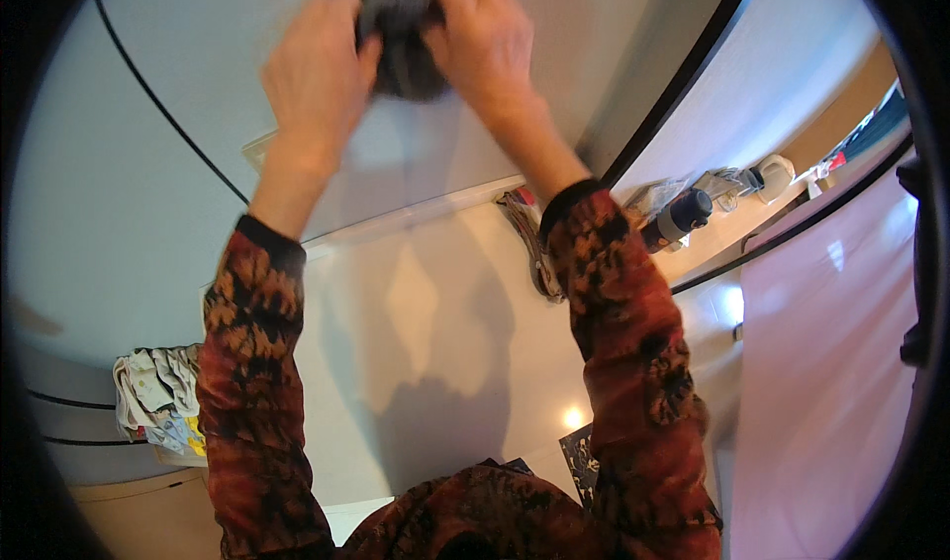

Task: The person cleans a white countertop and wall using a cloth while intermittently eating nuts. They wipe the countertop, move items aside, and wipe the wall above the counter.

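Observation:
Both arms reach up to the top of the view, in red, brown and black patterned sleeves. A dark, blurred item point(407, 48), possibly cloth, is held between my two hands in front of the pale wall. Its left side is in the grip of my left hand point(323, 70), thumb towards the middle. My right hand point(482, 37) grips its right side, a little higher. The item's upper part is cut off by the picture's edge, and motion blur hides what it is.
Folded clothes point(159, 393) are stacked at the lower left. A long bundle point(533, 245) lies on the floor by the wall. At the right, a shelf point(672, 261) bears a dark bottle point(679, 219) and a whitish jug point(776, 178). Pink fabric point(809, 382) hangs or lies farther right.

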Demonstrator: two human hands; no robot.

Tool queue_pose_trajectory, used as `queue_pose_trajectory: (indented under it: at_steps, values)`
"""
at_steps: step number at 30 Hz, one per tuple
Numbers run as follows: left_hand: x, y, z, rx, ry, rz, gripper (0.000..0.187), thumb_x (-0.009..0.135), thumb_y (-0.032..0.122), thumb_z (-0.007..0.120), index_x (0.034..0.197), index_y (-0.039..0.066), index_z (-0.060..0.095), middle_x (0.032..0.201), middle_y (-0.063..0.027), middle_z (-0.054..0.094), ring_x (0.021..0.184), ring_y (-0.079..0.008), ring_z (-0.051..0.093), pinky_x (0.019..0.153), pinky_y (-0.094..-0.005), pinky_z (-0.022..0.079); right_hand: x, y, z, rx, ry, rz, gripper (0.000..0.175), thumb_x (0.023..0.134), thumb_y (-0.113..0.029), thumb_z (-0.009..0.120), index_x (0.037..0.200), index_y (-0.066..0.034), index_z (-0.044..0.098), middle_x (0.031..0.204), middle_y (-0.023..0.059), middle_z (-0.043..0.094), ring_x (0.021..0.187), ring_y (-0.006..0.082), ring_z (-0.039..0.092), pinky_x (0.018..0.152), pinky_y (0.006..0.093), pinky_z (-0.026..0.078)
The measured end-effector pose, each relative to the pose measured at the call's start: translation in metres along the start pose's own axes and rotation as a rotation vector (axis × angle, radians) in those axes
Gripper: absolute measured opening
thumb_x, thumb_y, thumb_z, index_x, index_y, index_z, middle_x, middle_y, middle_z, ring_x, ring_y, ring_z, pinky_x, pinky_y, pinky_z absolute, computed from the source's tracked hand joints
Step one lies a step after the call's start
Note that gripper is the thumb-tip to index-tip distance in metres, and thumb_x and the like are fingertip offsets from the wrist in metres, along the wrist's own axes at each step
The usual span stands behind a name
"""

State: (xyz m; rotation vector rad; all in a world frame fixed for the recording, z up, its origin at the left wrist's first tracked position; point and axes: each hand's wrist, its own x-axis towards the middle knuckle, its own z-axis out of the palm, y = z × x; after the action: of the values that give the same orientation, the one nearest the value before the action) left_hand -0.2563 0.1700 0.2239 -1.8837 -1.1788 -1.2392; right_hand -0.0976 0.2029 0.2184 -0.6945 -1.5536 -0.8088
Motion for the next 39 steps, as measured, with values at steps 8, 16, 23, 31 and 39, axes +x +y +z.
queue_pose_trajectory:
  at_steps: [8,16,23,31,39]
  values:
    - [-0.182,0.024,0.055,-0.075,-0.551,-0.199,0.033,0.070,0.013,0.075,0.097,0.007,0.058,0.092,-0.0082,0.059,0.089,-0.0306,0.059,0.070,-0.0415,0.051,-0.180,-0.031,-0.015,0.051,-0.488,0.150,0.006,0.073,-0.013,0.058,0.077,-0.0120,0.053,0.077,0.0065,0.051,0.076,0.0253,0.055,0.064,0.0379,0.046]
    - [-0.211,0.032,0.064,-0.090,-0.564,-0.260,0.027,0.072,0.010,0.071,0.097,0.006,0.060,0.092,-0.0097,0.061,0.087,-0.0305,0.060,0.070,-0.0406,0.050,-0.226,-0.040,-0.029,0.073,-0.817,0.378,0.015,0.068,-0.014,0.067,0.082,-0.0099,0.061,0.086,0.0087,0.058,0.088,0.0281,0.059,0.073,0.0401,0.050]
    - [-0.077,0.096,0.083,-0.495,-0.143,-0.107,0.030,0.078,0.008,0.066,0.108,0.005,0.064,0.102,-0.0147,0.066,0.094,-0.0329,0.064,0.080,-0.0382,0.051,-0.120,0.079,-0.076,-0.049,-0.264,0.473,0.030,0.062,-0.007,0.072,0.087,-0.0050,0.056,0.095,0.0173,0.054,0.089,0.0372,0.057,0.073,0.0473,0.050]
    - [-0.014,0.165,0.133,-0.402,0.015,0.101,0.026,0.076,0.013,0.070,0.101,0.007,0.064,0.088,-0.0100,0.061,0.077,-0.0332,0.062,0.066,-0.0399,0.051,-0.092,0.137,-0.093,-0.258,-0.184,0.343,0.036,0.068,0.000,0.063,0.103,-0.0019,0.055,0.113,0.0235,0.053,0.100,0.0416,0.053,0.085,0.0448,0.047]
    - [-0.119,0.180,0.167,-0.399,-0.448,0.024,0.017,0.074,0.014,0.070,0.085,0.005,0.059,0.087,-0.0120,0.059,0.076,-0.0359,0.062,0.065,-0.0451,0.051,-0.181,0.123,-0.104,-0.335,-0.462,0.410,0.027,0.062,0.003,0.063,0.086,-0.0065,0.057,0.088,0.0133,0.052,0.082,0.0355,0.058,0.065,0.0431,0.050]
